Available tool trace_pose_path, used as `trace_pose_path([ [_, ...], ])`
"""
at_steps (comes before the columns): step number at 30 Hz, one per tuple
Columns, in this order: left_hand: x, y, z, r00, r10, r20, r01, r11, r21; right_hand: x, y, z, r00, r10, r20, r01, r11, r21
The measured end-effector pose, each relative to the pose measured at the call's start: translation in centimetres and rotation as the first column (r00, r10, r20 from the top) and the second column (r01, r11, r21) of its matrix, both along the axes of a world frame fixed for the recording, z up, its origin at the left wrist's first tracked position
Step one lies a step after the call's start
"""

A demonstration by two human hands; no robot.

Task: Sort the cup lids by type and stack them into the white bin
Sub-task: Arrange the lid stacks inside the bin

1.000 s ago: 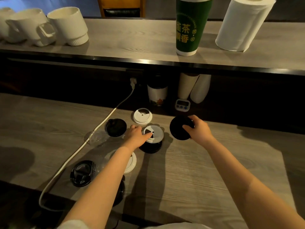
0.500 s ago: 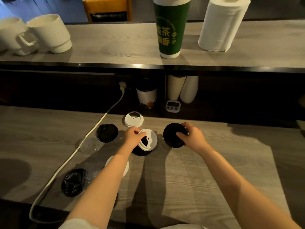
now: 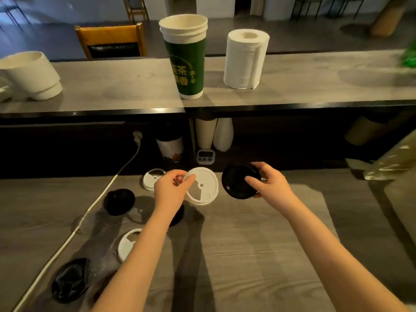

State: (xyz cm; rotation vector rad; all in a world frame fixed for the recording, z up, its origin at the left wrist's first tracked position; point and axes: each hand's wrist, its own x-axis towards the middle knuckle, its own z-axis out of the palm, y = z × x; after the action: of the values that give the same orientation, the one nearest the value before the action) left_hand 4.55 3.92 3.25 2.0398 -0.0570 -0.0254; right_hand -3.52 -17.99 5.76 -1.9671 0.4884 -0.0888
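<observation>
While the left hand [image 3: 168, 192] pinches a white lid [image 3: 209, 176] and the right hand [image 3: 272, 185] a black lid [image 3: 236, 181], a cord [image 3: 90, 210] crosses the worktop [image 3: 247, 255]. Loose lids [image 3: 69, 280] lie lower left.

- Wood counter [image 3: 247, 255] w/ loose lids.
- White lid [image 3: 150, 179]: just left of left hand [image 3: 171, 191], at back.
- Black lid [image 3: 119, 202]: further left.
- 2nd black lid [image 3: 178, 216]: near side of left hand, half hidden.
- White cable [image 3: 90, 210]: far left.

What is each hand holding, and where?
The left hand pinches a white lid at its left rim; the right hand grips a black lid by its right edge.
</observation>
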Motion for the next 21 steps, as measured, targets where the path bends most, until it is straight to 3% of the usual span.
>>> trace_pose_path([
  [13, -6.8, -19.6, 4.4, 0.959, -0.236, 0.158, 0.241, 0.97, -0.013, -13.1, -17.9, 3.2, 0.963, -0.239, 0.128, 0.222, 0.966, 0.136],
  [21, -12.7, -33.9, 5.7, 0.914, -0.362, 0.183, 0.363, 0.931, 0.027, -20.7, -31.1, 4.1, 0.935, -0.33, 0.127, 0.317, 0.942, 0.114],
])
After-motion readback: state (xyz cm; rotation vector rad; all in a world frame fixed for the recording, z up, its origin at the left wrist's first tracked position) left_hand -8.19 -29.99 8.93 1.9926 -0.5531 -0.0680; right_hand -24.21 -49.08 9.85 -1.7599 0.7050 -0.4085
